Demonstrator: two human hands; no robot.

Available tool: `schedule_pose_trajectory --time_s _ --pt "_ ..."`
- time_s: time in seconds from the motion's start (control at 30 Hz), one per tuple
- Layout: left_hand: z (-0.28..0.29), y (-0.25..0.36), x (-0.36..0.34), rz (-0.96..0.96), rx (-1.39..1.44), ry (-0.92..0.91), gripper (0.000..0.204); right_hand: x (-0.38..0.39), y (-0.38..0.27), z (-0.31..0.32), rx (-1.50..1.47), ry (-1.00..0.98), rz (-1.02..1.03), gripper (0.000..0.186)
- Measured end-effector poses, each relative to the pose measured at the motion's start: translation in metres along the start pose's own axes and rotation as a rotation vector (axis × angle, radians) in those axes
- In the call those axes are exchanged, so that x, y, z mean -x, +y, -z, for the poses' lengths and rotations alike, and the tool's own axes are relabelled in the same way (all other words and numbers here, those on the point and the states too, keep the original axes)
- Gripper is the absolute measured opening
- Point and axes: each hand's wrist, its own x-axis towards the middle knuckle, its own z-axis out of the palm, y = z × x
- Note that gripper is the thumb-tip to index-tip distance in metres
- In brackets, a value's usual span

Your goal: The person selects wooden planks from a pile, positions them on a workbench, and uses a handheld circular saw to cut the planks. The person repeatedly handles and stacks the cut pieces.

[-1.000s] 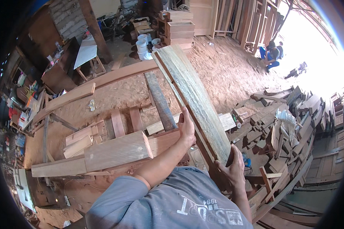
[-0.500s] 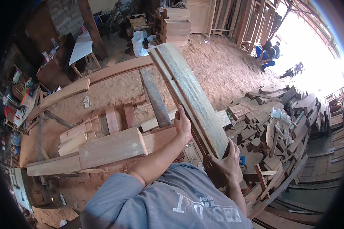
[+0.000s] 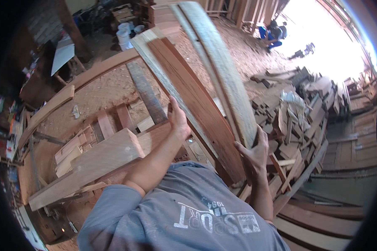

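Note:
Two long boards rise in front of me, spread apart like a fan and nearest each other at their lower ends. My left hand is closed on the pale left edge of the reddish-brown board, partly behind it. At the lower right, my right hand grips the bottom end of the pale weathered board, which stands tilted away on the right with a dark groove along it. The right thumb reaches across toward the reddish-brown board's lower end. Some right-hand fingers are hidden.
A thick wooden beam lies across shorter pieces at left. A heap of wood offcuts spreads at right. Farther off are white buckets, a white-topped table, and a person crouching near the bright opening.
The pale board has swung away to the right from the stack, uncovering the reddish-brown board's face. My right hand has moved up with it; the left hand has shifted left and slightly down.

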Motion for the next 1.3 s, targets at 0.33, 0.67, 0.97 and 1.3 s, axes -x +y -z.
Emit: schedule_pose_trajectory --time_s 0.33,0.67,0.97,1.3 --pt "-0.022 -0.002 0.022 -0.092 -0.018 -0.031 0.066 0.024 -0.013 -0.035 0.168 -0.151 0.059 0.114" --pt "-0.015 0.001 0.029 -0.11 0.032 -0.049 0.072 0.034 -0.009 -0.039 0.179 -0.33 0.087 0.115" --pt "-0.004 -0.002 0.01 -0.118 -0.17 -0.013 0.09 -0.008 0.036 -0.022 -0.171 -0.367 0.161 0.06" --pt "-0.024 0.004 0.006 -0.102 -0.105 -0.1 0.084 -0.082 0.013 0.009 -0.071 -0.463 0.081 0.075"
